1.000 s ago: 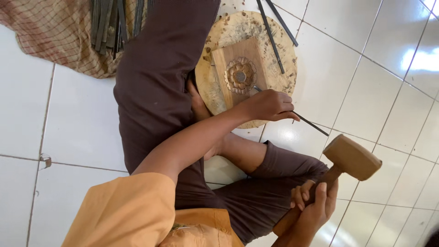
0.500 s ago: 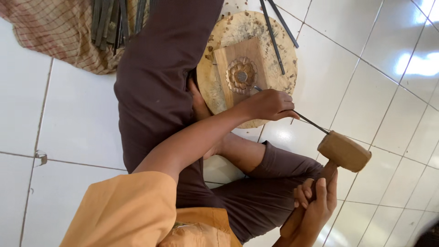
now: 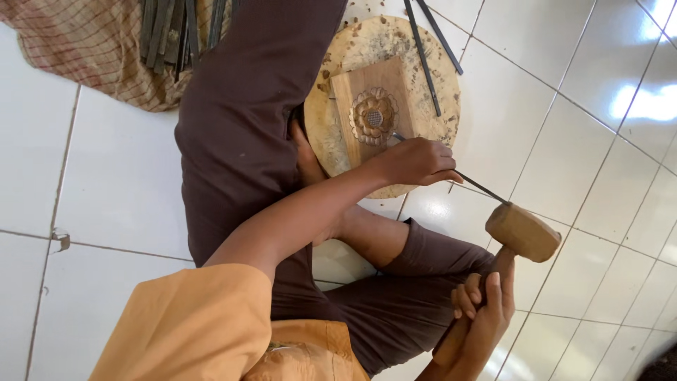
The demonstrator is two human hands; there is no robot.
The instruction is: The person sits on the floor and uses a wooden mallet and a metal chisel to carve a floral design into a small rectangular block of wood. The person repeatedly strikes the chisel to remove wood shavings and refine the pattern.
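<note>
Cloth (image 3: pixel 84 56): checked, far left of the grip, with dark metal tools (image 3: pixel 169 28) lying on it.
Round board (image 3: pixel 331 120): under the carved wood block (image 3: pixel 374 106), just beyond the left hand.
Left hand (image 3: pixel 416 161): closed around the chisel (image 3: pixel 479 185), its tip on the flower carving.
Mallet (image 3: pixel 523 231): wooden head touching the chisel's back end.
Right hand (image 3: pixel 483 310): closed around the mallet's handle, below the head.
Spare rods (image 3: pixel 430 42): lying across the round board, beyond the block.

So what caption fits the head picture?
Left hand steadies a chisel on a carved flower block; right hand holds a mallet.
</note>
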